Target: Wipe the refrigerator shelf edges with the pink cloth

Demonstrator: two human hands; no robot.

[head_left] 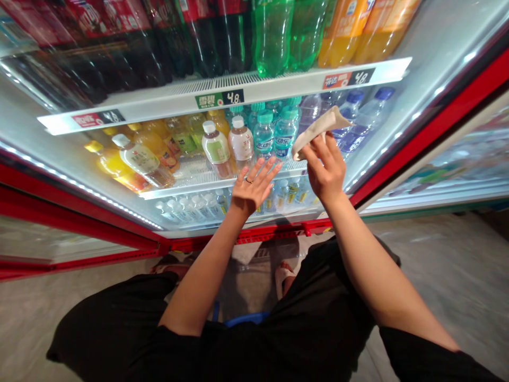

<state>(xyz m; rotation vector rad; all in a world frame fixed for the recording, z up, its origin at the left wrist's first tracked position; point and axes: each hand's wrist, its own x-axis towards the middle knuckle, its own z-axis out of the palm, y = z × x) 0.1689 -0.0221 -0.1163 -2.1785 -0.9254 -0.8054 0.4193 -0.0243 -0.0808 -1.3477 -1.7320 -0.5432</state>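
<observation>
While a white-capped, green-labelled plastic bottle (pixel 216 150) stands at its ten o'clock, the left hand (pixel 253 187) has fingers spread; at its two o'clock, beige folded cloth (pixel 320 127), finger-pinched by the right hand (pixel 328 168); blue-capped clear plastic bottles (pixel 365 126) at that hand's one o'clock.

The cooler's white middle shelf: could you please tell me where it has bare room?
A bare patch of white slatted shelf lies between the leftmost white-capped plastic bottle and the white-capped, green-labelled plastic bottle. It is crowded farther right, where turquoise-capped plastic bottles stand close together.
</observation>
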